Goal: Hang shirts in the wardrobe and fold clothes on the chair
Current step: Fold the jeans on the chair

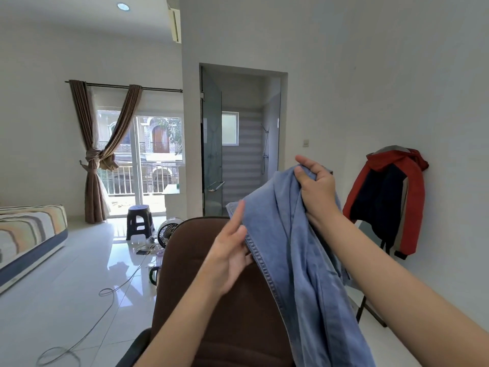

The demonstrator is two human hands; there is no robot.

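Observation:
A light blue denim garment (299,260) hangs in front of me over the back of a brown padded chair (227,308). My right hand (316,190) is closed on the bunched top of the denim and holds it up. My left hand (232,250) has its fingers stretched out and pinches the stitched left edge of the same denim. The lower part of the garment drops out of view at the bottom. No wardrobe is in view.
A red and navy jacket (386,200) hangs on a rack by the right wall. A dark stool (139,221), a fan (167,233), a mug (154,274) and cables (111,290) lie on the white floor. A striped mattress (29,234) is at left; a bathroom doorway (242,139) is ahead.

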